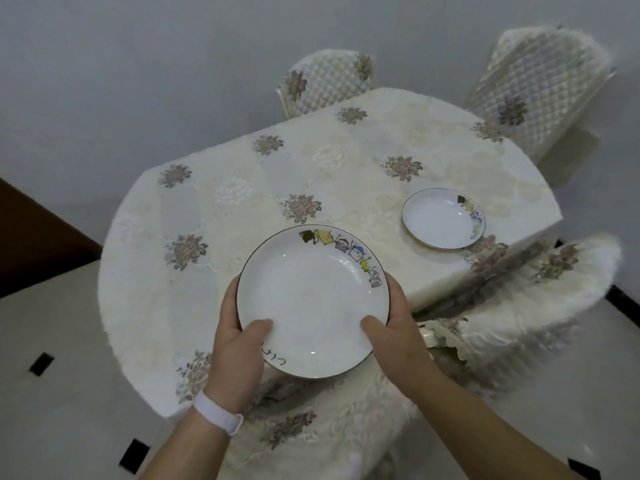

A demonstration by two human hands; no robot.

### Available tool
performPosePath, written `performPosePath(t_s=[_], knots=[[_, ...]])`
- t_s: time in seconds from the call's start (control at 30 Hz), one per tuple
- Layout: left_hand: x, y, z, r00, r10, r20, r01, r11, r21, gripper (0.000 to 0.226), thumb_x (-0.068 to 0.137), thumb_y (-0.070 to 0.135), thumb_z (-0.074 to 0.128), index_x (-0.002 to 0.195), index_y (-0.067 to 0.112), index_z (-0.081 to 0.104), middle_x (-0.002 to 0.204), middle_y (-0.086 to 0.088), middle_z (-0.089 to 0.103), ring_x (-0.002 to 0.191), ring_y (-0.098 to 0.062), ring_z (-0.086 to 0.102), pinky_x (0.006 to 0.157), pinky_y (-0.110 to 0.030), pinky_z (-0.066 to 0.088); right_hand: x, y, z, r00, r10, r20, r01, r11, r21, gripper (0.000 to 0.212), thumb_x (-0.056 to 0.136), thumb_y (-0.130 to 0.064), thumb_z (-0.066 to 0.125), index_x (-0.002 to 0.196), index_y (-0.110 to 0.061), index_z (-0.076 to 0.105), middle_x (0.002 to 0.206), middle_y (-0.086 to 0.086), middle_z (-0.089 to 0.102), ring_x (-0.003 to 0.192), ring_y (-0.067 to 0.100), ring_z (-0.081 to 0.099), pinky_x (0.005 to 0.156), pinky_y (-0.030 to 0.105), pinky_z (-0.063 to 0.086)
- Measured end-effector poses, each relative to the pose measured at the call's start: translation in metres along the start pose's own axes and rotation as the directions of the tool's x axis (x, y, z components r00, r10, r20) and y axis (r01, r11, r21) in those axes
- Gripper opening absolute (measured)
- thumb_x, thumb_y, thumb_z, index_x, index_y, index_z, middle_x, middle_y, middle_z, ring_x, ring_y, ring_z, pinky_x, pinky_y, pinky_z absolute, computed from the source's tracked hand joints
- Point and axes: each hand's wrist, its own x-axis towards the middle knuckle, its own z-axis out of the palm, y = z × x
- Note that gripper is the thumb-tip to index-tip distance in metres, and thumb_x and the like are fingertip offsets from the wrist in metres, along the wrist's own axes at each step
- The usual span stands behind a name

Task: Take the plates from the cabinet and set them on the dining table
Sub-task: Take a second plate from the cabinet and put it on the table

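Both hands, left [239, 344] and right [391, 327], grip a plate [311, 301] over the table [242, 174]; another plate [441, 218] rests there.

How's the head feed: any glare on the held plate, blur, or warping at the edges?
Head view: small glare specks on the white cartoon-rimmed plate gripped by the left hand and right hand; light soft, even; wide-angle lens bends the cream floral-clothed table; the frilly chair cover at right looks smeared.

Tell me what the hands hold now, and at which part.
The left hand and the right hand hold the round white ceramic plate with cartoon border by its near rim, thumbs on top.
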Motion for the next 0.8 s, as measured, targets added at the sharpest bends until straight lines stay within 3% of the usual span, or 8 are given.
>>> performPosePath(t_s=[0.1, 0.2, 0.4, 0.5, 0.6, 0.7, 0.8], knots=[[-0.008, 0.006, -0.003, 0.996, 0.011, -0.085, -0.011, 1.0, 0.002, 0.069, 0.078, -0.007, 0.051, 0.13, 0.04, 0.053, 0.123, 0.011, 0.065, 0.108, -0.013, 0.064, 0.073, -0.025, 0.056, 0.009, -0.003, 0.002, 0.995, -0.003, 0.103, 0.008, 0.999, -0.049, 0.07, 0.074, -0.014, 0.05, 0.108, -0.074, 0.043, 0.107, -0.037, 0.061, 0.097, -0.013, 0.057, 0.068, 0.006, 0.049], [-0.016, 0.008, -0.018, 0.981, 0.011, -0.195, -0.005, 0.999, 0.034, 0.069, 0.073, 0.002, 0.052, 0.129, 0.043, 0.052, 0.121, 0.015, 0.065, 0.106, -0.009, 0.064, 0.072, -0.023, 0.056, 0.024, 0.0, 0.015, 0.976, -0.01, 0.215, 0.02, 0.999, -0.044, 0.067, 0.073, -0.013, 0.05, 0.123, -0.058, 0.047, 0.114, -0.025, 0.064, 0.105, -0.001, 0.06, 0.08, 0.023, 0.055], [-0.009, -0.01, -0.054, 0.942, -0.056, -0.33, 0.064, 0.998, 0.012, 0.068, 0.071, 0.006, 0.052, 0.126, 0.045, 0.051, 0.118, 0.017, 0.066, 0.107, -0.012, 0.063, 0.075, -0.033, 0.055, 0.05, 0.019, 0.057, 0.945, 0.016, 0.328, 0.022, 0.993, -0.113, 0.067, 0.074, -0.013, 0.049, 0.126, -0.054, 0.046, 0.113, -0.026, 0.065, 0.1, -0.006, 0.06, 0.069, 0.011, 0.052], [0.004, -0.031, -0.066, 0.927, -0.124, -0.354, 0.138, 0.99, 0.013, 0.061, 0.069, 0.011, 0.052, 0.114, 0.052, 0.05, 0.108, 0.024, 0.066, 0.1, -0.007, 0.064, 0.068, -0.028, 0.052, 0.065, 0.036, 0.068, 0.933, 0.077, 0.351, -0.014, 0.983, -0.181, 0.066, 0.072, -0.021, 0.05, 0.124, -0.061, 0.042, 0.115, -0.029, 0.062, 0.102, -0.007, 0.059, 0.075, 0.021, 0.055], [0.023, -0.056, -0.073, 0.925, -0.171, -0.339, 0.198, 0.979, 0.045, 0.06, 0.077, 0.009, 0.054, 0.111, 0.058, 0.045, 0.111, 0.021, 0.062, 0.093, -0.009, 0.064, 0.056, -0.02, 0.051, 0.082, 0.05, 0.074, 0.933, 0.129, 0.336, -0.03, 0.958, -0.284, 0.066, 0.069, -0.028, 0.05, 0.123, -0.064, 0.038, 0.114, -0.034, 0.059, 0.102, -0.01, 0.056, 0.077, 0.021, 0.053], [0.044, -0.081, -0.078, 0.934, -0.212, -0.287, 0.243, 0.967, 0.079, 0.064, 0.08, 0.009, 0.055, 0.113, 0.062, 0.043, 0.107, 0.031, 0.062, 0.092, 0.007, 0.061, 0.063, -0.013, 0.051, 0.1, 0.067, 0.077, 0.938, 0.178, 0.299, -0.055, 0.924, -0.379, 0.067, 0.074, -0.024, 0.053, 0.132, -0.053, 0.036, 0.115, -0.03, 0.058, 0.106, -0.005, 0.055, 0.081, 0.023, 0.051], [0.063, -0.103, -0.082, 0.929, -0.267, -0.257, 0.3, 0.949, 0.098, 0.063, 0.076, 0.018, 0.053, 0.113, 0.067, 0.041, 0.106, 0.037, 0.059, 0.094, 0.009, 0.059, 0.066, -0.014, 0.051, 0.116, 0.085, 0.079, 0.943, 0.208, 0.258, -0.069, 0.885, -0.461, 0.064, 0.081, -0.02, 0.056, 0.133, -0.05, 0.033, 0.115, -0.033, 0.054, 0.106, -0.01, 0.051, 0.074, 0.008, 0.043]])
